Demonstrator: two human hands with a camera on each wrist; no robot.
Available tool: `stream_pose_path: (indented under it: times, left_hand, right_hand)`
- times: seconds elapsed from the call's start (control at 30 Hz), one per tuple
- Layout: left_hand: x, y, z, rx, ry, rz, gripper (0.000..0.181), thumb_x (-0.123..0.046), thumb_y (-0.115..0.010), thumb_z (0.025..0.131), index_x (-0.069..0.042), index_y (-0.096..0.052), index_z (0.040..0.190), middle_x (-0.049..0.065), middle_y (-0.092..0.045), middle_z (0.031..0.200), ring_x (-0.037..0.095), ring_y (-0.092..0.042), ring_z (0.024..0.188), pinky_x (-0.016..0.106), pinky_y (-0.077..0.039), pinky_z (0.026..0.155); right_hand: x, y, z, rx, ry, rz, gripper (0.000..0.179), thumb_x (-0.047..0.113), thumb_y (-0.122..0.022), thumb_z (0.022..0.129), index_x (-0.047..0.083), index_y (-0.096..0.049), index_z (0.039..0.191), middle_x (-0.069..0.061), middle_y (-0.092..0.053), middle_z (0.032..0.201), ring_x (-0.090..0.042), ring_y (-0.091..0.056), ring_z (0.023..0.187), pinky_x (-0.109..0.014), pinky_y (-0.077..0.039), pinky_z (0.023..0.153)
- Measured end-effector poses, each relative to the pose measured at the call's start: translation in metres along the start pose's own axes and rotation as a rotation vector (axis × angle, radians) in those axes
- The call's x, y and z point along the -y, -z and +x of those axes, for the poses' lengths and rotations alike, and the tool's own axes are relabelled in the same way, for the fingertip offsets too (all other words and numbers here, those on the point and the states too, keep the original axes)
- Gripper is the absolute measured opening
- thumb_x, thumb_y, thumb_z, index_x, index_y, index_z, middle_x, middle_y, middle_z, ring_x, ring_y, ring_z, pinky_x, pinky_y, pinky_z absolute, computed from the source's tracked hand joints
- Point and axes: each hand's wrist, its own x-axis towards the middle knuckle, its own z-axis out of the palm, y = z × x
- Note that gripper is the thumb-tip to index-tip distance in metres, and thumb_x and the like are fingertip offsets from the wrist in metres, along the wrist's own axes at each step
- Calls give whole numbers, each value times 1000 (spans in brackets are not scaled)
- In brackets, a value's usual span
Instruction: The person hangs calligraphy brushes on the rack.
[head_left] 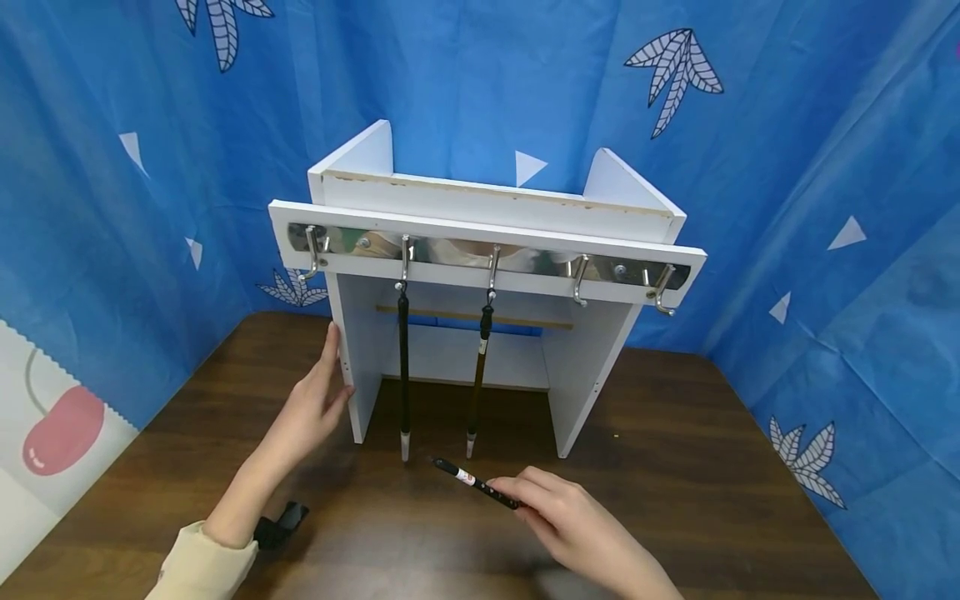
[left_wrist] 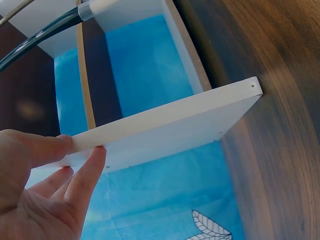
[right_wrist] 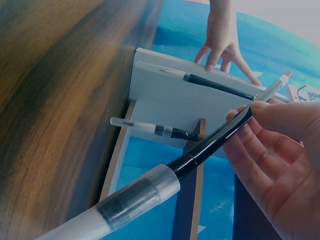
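Note:
A white wooden shelf unit [head_left: 487,196] carries a silver hook rail with several hooks. Two writing brushes hang from it with their tips down: a black brush [head_left: 405,375] on the second hook from the left, a brown-handled brush [head_left: 477,379] on the middle one. My left hand [head_left: 311,404] touches the unit's left side panel [left_wrist: 165,112], thumb on its front edge and straight, spread fingers on its outer face. My right hand [head_left: 551,508] pinches a third brush [right_wrist: 215,140], black with a white label and a clear cap, in front of the hanging ones.
The unit stands on a dark brown wooden table [head_left: 675,500]. A blue curtain [head_left: 825,167] with leaf prints hangs behind and at both sides. Two hooks at the right and the leftmost hook [head_left: 311,250] hold nothing. A black strap-like piece [head_left: 281,525] shows beside my left wrist.

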Motion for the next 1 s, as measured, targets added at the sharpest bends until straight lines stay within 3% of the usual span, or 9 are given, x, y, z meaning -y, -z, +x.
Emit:
stream_pose_path:
  times: [0.13,0.3,0.47,0.83,1.0]
  left_hand:
    - [0,0,0,-1,-5,-5,106,19,-64,77,-12,5,151,27,-21,147,46,-44,117,53,-46,82]
    - [0,0,0,9,7,-11,105,17,-64,77,-12,5,150,26,-20,148,47,-43,117,54,-43,85]
    - [0,-2,0,17,5,-18,106,17,-64,77,-12,6,150,26,-20,148,46,-43,118,54,-42,86]
    - [-2,1,1,-8,-5,-5,107,20,-63,76,-15,4,151,28,-24,146,46,-47,115,47,-52,67]
    - [-1,0,1,-7,-1,-2,107,20,-64,76,-15,5,151,29,-24,145,46,-46,116,51,-49,77]
  right_hand:
    - [0,0,0,-5,-24,11,44,-5,-62,86,12,-55,125,5,-56,100,-4,-49,75,-10,-42,65]
    - [0,1,0,-42,8,4,28,14,-47,99,9,-55,125,3,-57,99,-5,-50,75,-11,-43,65]
    - [0,2,0,-93,16,-12,30,19,-42,100,7,-55,124,2,-57,97,-4,-50,73,-10,-42,64]
    - [0,4,3,-125,-13,-7,32,22,-41,100,7,-56,124,3,-56,95,-4,-48,71,-10,-41,61]
    - [0,5,4,-151,-41,-16,29,19,-46,99,8,-57,124,2,-57,95,-4,-48,71,-10,-41,60]
